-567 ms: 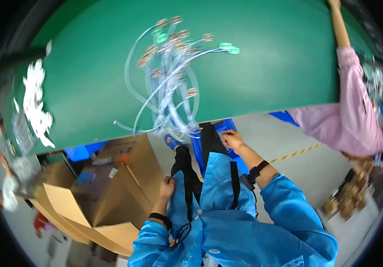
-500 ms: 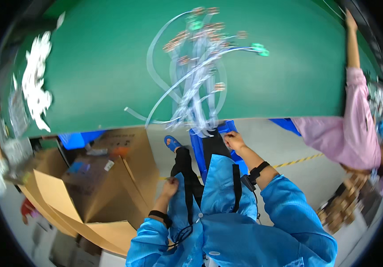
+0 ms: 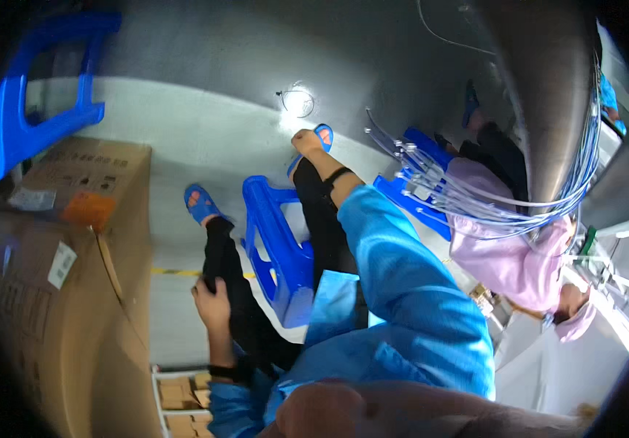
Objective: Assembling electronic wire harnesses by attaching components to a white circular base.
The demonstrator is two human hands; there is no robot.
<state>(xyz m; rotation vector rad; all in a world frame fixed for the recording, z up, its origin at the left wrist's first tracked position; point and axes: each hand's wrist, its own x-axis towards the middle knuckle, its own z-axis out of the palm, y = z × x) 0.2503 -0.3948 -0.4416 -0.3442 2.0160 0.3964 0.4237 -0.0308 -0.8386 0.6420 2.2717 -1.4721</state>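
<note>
Low down under the table, my right hand (image 3: 307,141) reaches out beside my blue sandal (image 3: 322,136), its fingers curled in. Whatever they may hold is hidden. Just beyond it, a thin dark loop (image 3: 313,104) lies on the floor (image 3: 219,120) around a bright patch of light. My left hand (image 3: 213,305) is by my black trouser leg (image 3: 228,255), thumb and fingers apart with nothing seen in them. A blue plastic stool (image 3: 296,281) stands between my legs.
A large cardboard box (image 3: 128,241) fills the left side, with another blue stool (image 3: 11,131) beyond it. At right, white cables (image 3: 475,201) hang near a curved dark metallic surface (image 3: 548,95). A co-worker in a pink top (image 3: 504,263) sits nearby.
My view has dropped from the green tabletop to the floor beneath. My right hand has moved from beside the stool out toward the floor; my left hand has stayed by my leg.
</note>
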